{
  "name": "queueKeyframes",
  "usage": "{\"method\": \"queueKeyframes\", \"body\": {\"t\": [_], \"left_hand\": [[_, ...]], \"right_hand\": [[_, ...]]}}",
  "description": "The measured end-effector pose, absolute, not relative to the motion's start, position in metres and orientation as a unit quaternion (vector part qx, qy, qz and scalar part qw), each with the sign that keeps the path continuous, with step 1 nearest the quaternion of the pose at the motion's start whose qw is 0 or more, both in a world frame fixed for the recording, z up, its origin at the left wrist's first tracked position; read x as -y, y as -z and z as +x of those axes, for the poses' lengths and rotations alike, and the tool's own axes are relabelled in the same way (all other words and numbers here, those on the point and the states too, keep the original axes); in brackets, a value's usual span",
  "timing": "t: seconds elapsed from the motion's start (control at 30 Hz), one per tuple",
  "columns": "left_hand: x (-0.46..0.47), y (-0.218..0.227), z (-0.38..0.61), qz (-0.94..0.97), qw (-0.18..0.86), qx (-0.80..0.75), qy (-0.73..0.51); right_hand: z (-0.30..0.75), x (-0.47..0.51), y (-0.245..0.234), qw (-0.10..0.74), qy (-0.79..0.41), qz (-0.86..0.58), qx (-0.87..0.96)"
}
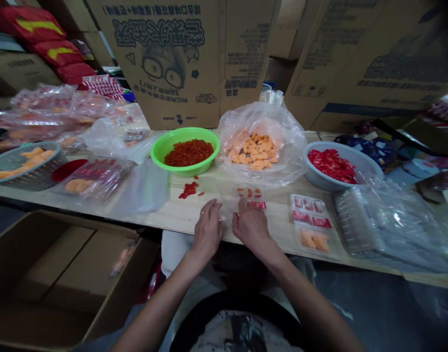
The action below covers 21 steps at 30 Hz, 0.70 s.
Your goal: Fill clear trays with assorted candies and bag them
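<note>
My left hand (208, 227) is at the table's front edge, fingers closed on a thin, clear plastic bag (224, 189) that barely shows. Close beside it, my right hand (252, 224) grips a clear plastic tray (251, 195), covering most of it. Small orange-red pieces lie in the tray's upper row, with a red packet (259, 205) below them. Further right rests a second filled tray (311, 222) with red packets and pale orange pieces. Left of my hands, loose red-orange pieces (189, 190) lie on the wood.
Behind my hands stand a green bowl (158, 147) of red-orange pieces, a plastic bag (288, 127) of orange pieces and a grey-blue bowl (374, 171) of red packets. Stacked clear trays (385, 220) lie right, flat bags (141, 188) left. An open carton (110, 288) is below left.
</note>
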<state>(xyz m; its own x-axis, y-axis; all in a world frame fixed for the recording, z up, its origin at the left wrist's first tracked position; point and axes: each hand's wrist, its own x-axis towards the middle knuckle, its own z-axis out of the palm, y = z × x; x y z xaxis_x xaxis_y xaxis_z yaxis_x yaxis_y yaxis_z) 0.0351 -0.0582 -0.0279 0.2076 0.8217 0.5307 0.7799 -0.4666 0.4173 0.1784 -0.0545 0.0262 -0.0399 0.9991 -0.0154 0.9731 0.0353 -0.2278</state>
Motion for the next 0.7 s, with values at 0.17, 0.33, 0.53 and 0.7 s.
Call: {"method": "queueKeyframes", "body": {"t": [0.17,0.33,0.53,0.7], "left_hand": [[0.045,0.015,0.018,0.773,0.046,-0.494,-0.396],[0.042,0.006,0.014,0.728,0.056,-0.551,-0.403],[0.043,-0.001,0.022,0.765,0.014,-0.493,-0.414],[0.05,-0.006,0.005,0.852,0.0,-0.327,-0.408]], "right_hand": [[0.187,0.053,-0.021,0.115,-0.03,-0.655,0.746],[0.197,0.06,-0.033,0.177,-0.125,-0.57,0.793],[0.179,0.058,-0.044,0.143,-0.09,-0.616,0.769],[0.196,0.04,-0.038,0.153,-0.096,-0.717,0.673]]}}
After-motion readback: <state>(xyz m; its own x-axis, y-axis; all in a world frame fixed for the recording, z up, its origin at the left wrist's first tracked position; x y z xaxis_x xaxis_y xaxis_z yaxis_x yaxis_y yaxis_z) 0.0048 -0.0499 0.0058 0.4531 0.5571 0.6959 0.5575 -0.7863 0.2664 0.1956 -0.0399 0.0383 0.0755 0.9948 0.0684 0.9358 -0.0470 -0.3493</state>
